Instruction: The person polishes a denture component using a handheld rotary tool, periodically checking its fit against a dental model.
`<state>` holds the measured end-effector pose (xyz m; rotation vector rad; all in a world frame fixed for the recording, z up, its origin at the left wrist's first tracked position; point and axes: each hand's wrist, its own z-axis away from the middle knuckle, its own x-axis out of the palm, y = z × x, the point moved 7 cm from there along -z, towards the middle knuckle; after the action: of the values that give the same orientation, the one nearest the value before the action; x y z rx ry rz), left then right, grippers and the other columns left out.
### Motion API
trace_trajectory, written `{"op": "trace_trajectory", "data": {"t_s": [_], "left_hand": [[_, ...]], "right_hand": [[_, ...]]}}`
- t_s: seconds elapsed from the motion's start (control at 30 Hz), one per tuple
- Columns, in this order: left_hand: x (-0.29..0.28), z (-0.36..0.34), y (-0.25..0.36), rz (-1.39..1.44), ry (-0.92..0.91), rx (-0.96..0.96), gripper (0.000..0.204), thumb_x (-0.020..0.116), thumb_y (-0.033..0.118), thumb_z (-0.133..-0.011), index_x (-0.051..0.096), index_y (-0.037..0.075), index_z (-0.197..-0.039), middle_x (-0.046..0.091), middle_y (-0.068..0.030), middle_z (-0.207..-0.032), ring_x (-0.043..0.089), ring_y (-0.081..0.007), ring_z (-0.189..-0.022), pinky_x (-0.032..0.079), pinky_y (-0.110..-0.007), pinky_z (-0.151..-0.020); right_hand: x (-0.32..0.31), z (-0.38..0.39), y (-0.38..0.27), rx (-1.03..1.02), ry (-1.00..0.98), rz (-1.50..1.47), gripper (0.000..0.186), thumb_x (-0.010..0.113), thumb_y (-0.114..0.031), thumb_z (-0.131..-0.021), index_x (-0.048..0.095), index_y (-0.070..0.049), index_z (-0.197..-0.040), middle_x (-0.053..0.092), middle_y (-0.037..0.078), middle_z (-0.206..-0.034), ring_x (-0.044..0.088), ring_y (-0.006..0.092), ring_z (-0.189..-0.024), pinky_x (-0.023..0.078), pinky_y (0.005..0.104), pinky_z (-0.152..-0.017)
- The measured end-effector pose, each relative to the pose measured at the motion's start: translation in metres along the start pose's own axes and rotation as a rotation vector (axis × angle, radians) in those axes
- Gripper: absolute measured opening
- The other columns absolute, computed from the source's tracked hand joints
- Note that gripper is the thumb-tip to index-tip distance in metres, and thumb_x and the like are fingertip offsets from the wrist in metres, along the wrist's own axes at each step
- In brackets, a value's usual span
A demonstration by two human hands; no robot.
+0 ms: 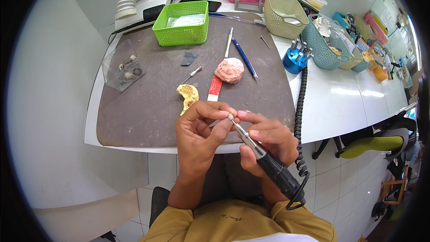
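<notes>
My left hand (197, 134) pinches a tiny pale piece, like a dental crown (230, 116), between thumb and fingertips above the mat's front edge. My right hand (280, 141) is wrapped round a black and silver rotary handpiece (277, 170), its tip meeting the crown. Whether the tip is turning cannot be seen. Just beyond my left fingers lies a cream plaster dental model (188, 95), partly covered by the hand. Farther off sit a pink putty-like lump (230, 71), a red and white strip (215, 88) and a small metal-shanked bur (192, 75).
A blue pen-like tool (245, 59) lies on the brown mat (148, 121). At left stands a clear box (127, 72); behind, a green basket (181, 39). A blue bur stand (294, 61) and several baskets line the right. The coiled cord (299, 116) hangs over the table edge.
</notes>
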<state>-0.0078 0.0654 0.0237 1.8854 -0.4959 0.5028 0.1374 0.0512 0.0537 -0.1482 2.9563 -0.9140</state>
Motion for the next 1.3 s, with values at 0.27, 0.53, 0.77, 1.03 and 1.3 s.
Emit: {"op": "trace_trajectory", "data": {"t_s": [0.27,0.53,0.77,1.03,1.3], "left_hand": [[0.0000,0.0012,0.0025,0.012,0.035,-0.039,0.011,0.064,-0.006,-0.086,0.059,-0.001,-0.094,0.062,-0.0158,-0.101,0.067,-0.0172,-0.089,0.060,-0.032,-0.082],[-0.0011,0.0010,0.0002,0.022,0.017,-0.020,0.012,0.065,-0.006,-0.086,0.058,-0.001,-0.094,0.062,-0.0161,-0.101,0.067,-0.0176,-0.090,0.060,-0.032,-0.082],[-0.0004,0.0016,0.0000,0.020,0.029,-0.027,0.011,0.065,-0.006,-0.086,0.058,-0.001,-0.093,0.062,-0.0162,-0.101,0.066,-0.0175,-0.090,0.060,-0.032,-0.082],[-0.0017,0.0020,0.0008,0.011,0.030,-0.023,0.011,0.065,-0.006,-0.086,0.058,-0.001,-0.093,0.062,-0.0161,-0.099,0.066,-0.0174,-0.090,0.060,-0.033,-0.082],[-0.0003,0.0021,0.0004,0.034,0.037,-0.028,0.012,0.065,-0.007,-0.085,0.058,-0.001,-0.092,0.062,-0.0163,-0.100,0.066,-0.0170,-0.090,0.060,-0.032,-0.081]], "right_hand": [[0.0000,-0.0012,-0.0011,0.075,0.052,-0.005,0.032,0.076,0.003,-0.072,0.057,0.002,-0.097,0.068,0.021,-0.090,0.070,0.0351,-0.098,0.057,0.0468,-0.087],[0.0008,-0.0021,-0.0013,0.044,0.017,0.025,0.033,0.078,0.002,-0.071,0.057,0.002,-0.097,0.068,0.021,-0.091,0.069,0.0354,-0.098,0.057,0.0465,-0.087],[-0.0001,-0.0031,-0.0015,0.087,0.029,0.019,0.032,0.077,0.003,-0.072,0.057,0.001,-0.097,0.068,0.021,-0.092,0.069,0.0360,-0.100,0.057,0.0462,-0.088],[0.0025,-0.0027,-0.0025,0.067,-0.011,0.043,0.031,0.073,0.001,-0.076,0.055,0.002,-0.101,0.066,0.020,-0.090,0.068,0.0379,-0.099,0.055,0.0489,-0.091],[0.0020,-0.0007,-0.0019,0.051,-0.021,0.039,0.031,0.070,0.002,-0.077,0.054,0.003,-0.104,0.064,0.020,-0.089,0.068,0.0393,-0.099,0.054,0.0499,-0.092]]}}
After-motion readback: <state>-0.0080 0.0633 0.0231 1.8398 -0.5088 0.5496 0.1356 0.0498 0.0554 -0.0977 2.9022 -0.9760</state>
